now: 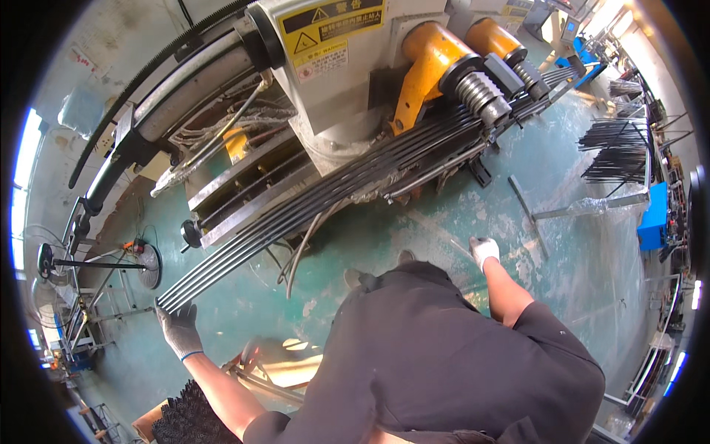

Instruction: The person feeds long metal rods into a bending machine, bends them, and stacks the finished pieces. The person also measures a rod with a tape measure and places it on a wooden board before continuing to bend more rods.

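Workshop floor (436,229) in worn green paint, yellow-and-black warning label (333,31) on pale machine (344,100), gloved left hand (180,330) gripping ends of dark rods (296,209) stretched alongside, gloved right hand (484,250) curled, well apart.

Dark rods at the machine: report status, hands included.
Left hand at near ends of the rods. Right hand off them. Rods run alongside the machine. Hose hangs close by.

From my remote seat I see a round-based stand (150,266) on the green floor (414,229). Above and left of that stand hangs a translucent plastic bundle (81,111). Well to the stand's right is a T-shaped metal frame (551,214), then, farther right, a blue box (654,218).
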Demonstrator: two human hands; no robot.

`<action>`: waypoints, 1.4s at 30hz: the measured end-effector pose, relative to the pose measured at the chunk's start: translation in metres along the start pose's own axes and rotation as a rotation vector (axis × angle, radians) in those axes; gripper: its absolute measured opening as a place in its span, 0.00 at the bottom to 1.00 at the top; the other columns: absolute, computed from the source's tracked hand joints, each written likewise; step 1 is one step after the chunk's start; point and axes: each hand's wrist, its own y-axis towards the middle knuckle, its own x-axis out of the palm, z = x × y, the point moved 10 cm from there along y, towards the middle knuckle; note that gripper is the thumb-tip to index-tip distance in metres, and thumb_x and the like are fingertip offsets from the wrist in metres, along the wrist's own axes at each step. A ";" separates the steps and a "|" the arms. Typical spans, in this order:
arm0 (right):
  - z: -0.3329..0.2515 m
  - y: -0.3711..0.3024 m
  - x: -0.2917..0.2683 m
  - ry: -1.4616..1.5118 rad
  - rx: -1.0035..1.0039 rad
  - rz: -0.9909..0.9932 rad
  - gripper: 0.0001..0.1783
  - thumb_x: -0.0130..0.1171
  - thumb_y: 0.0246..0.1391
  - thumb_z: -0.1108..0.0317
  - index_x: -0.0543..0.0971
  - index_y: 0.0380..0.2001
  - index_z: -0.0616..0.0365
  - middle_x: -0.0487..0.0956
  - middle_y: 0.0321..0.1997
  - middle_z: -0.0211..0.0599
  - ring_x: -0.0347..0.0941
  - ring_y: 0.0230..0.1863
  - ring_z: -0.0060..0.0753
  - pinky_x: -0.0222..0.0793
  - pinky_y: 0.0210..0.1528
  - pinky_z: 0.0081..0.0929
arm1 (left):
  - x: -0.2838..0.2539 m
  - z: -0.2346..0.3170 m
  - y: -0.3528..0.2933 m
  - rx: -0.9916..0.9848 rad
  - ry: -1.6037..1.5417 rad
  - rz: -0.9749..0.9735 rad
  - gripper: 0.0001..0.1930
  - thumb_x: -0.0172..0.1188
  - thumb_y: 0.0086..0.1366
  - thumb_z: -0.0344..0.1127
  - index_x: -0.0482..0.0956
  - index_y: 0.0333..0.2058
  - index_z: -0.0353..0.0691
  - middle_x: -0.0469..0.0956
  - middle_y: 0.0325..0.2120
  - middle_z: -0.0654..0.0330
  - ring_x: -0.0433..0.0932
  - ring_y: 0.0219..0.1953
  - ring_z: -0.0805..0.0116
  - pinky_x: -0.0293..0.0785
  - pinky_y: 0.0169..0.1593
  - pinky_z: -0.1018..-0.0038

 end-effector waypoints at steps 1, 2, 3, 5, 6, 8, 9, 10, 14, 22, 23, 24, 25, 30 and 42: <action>-0.008 0.000 0.003 -0.003 -0.021 0.002 0.24 0.58 0.58 0.49 0.87 0.32 0.63 0.86 0.30 0.48 0.84 0.38 0.51 0.75 0.45 0.41 | 0.001 0.000 0.003 -0.020 -0.024 0.003 0.28 0.52 0.78 0.56 0.67 0.71 0.54 0.77 0.59 0.59 0.79 0.56 0.53 0.74 0.56 0.53; -0.014 0.005 0.007 -0.009 -0.049 0.001 0.24 0.58 0.58 0.49 0.87 0.33 0.62 0.87 0.31 0.49 0.84 0.39 0.52 0.75 0.47 0.41 | -0.001 -0.002 0.006 -0.037 -0.050 0.012 0.28 0.51 0.78 0.57 0.67 0.70 0.53 0.77 0.59 0.58 0.79 0.56 0.53 0.74 0.57 0.51; -0.018 0.009 0.010 -0.015 -0.076 0.000 0.24 0.58 0.59 0.49 0.87 0.34 0.62 0.87 0.33 0.50 0.84 0.41 0.53 0.75 0.48 0.41 | -0.004 -0.003 0.010 -0.054 -0.076 0.021 0.28 0.49 0.79 0.57 0.68 0.70 0.51 0.78 0.59 0.58 0.79 0.56 0.52 0.74 0.58 0.50; -0.049 0.006 0.012 0.022 -0.122 -0.085 0.25 0.58 0.59 0.48 0.87 0.36 0.62 0.87 0.35 0.50 0.84 0.42 0.52 0.75 0.49 0.41 | -0.025 -0.011 0.019 -0.028 -0.235 0.085 0.30 0.44 0.80 0.59 0.71 0.68 0.46 0.76 0.63 0.52 0.75 0.63 0.50 0.69 0.67 0.46; -0.061 0.005 0.013 0.045 -0.142 -0.122 0.26 0.58 0.59 0.47 0.87 0.38 0.63 0.87 0.36 0.51 0.84 0.43 0.51 0.75 0.50 0.40 | -0.034 -0.016 0.016 -0.024 -0.337 0.097 0.30 0.43 0.80 0.59 0.71 0.67 0.44 0.76 0.63 0.51 0.74 0.65 0.50 0.68 0.69 0.45; -0.075 0.011 0.014 -0.003 -0.164 -0.184 0.28 0.59 0.60 0.46 0.87 0.45 0.62 0.87 0.44 0.55 0.83 0.51 0.55 0.75 0.55 0.41 | -0.029 -0.035 0.008 0.010 -0.454 0.214 0.33 0.43 0.80 0.60 0.69 0.68 0.40 0.71 0.67 0.46 0.69 0.69 0.47 0.63 0.73 0.45; -0.084 0.011 0.009 -0.018 -0.161 -0.189 0.28 0.60 0.61 0.46 0.87 0.47 0.62 0.86 0.47 0.56 0.82 0.53 0.56 0.74 0.57 0.42 | -0.024 -0.060 -0.001 -0.049 -0.437 0.308 0.34 0.44 0.79 0.60 0.67 0.69 0.38 0.69 0.69 0.46 0.68 0.70 0.47 0.62 0.73 0.45; -0.087 0.015 0.009 -0.025 -0.150 -0.221 0.28 0.60 0.61 0.45 0.86 0.48 0.62 0.86 0.48 0.56 0.81 0.55 0.57 0.74 0.58 0.43 | -0.023 -0.085 -0.013 -0.102 -0.418 0.408 0.36 0.45 0.79 0.61 0.64 0.70 0.37 0.66 0.70 0.46 0.67 0.70 0.46 0.62 0.73 0.45; -0.078 0.052 0.017 -0.081 -0.086 -0.365 0.28 0.62 0.60 0.46 0.86 0.50 0.60 0.86 0.49 0.55 0.81 0.56 0.55 0.74 0.61 0.42 | 0.028 -0.224 -0.064 -0.421 -0.270 0.378 0.40 0.47 0.77 0.63 0.57 0.74 0.39 0.60 0.74 0.48 0.60 0.75 0.48 0.56 0.76 0.51; -0.072 0.185 0.023 -0.270 -0.222 -0.541 0.29 0.57 0.62 0.44 0.85 0.53 0.56 0.84 0.56 0.53 0.78 0.61 0.56 0.72 0.64 0.42 | 0.206 -0.402 -0.165 -0.795 -0.144 0.359 0.27 0.55 0.74 0.54 0.73 0.61 0.42 0.73 0.58 0.49 0.71 0.58 0.52 0.68 0.58 0.57; -0.074 0.205 0.022 -0.193 -0.242 -0.532 0.28 0.58 0.62 0.44 0.86 0.52 0.57 0.84 0.55 0.52 0.79 0.60 0.56 0.73 0.63 0.42 | 0.227 -0.411 -0.180 -0.822 -0.101 0.336 0.26 0.56 0.73 0.53 0.74 0.60 0.42 0.74 0.56 0.49 0.72 0.56 0.52 0.70 0.56 0.58; -0.075 0.225 0.021 -0.115 -0.259 -0.522 0.28 0.58 0.62 0.45 0.86 0.51 0.57 0.85 0.54 0.51 0.79 0.59 0.55 0.73 0.62 0.42 | 0.251 -0.418 -0.179 -0.831 -0.049 0.293 0.24 0.57 0.73 0.52 0.74 0.59 0.42 0.75 0.54 0.49 0.73 0.54 0.53 0.71 0.53 0.58; -0.072 0.237 0.016 -0.040 -0.276 -0.513 0.28 0.58 0.62 0.45 0.86 0.50 0.58 0.85 0.53 0.51 0.80 0.58 0.55 0.73 0.61 0.41 | 0.268 -0.423 -0.179 -0.834 0.003 0.259 0.23 0.58 0.72 0.51 0.75 0.57 0.42 0.76 0.52 0.49 0.75 0.51 0.53 0.73 0.51 0.59; -0.100 0.223 -0.067 0.110 -0.088 -0.383 0.25 0.62 0.61 0.47 0.87 0.46 0.59 0.87 0.47 0.51 0.83 0.49 0.48 0.75 0.54 0.40 | 0.316 -0.424 -0.156 -0.694 0.306 0.035 0.17 0.63 0.69 0.45 0.80 0.51 0.42 0.82 0.41 0.50 0.81 0.39 0.55 0.79 0.39 0.61; 0.110 0.090 -0.022 -0.234 0.066 -0.456 0.31 0.58 0.60 0.41 0.88 0.47 0.58 0.86 0.48 0.53 0.82 0.53 0.54 0.75 0.58 0.42 | 0.306 -0.431 -0.154 -0.696 0.325 0.009 0.12 0.61 0.72 0.37 0.75 0.50 0.41 0.81 0.31 0.52 0.81 0.26 0.56 0.80 0.29 0.59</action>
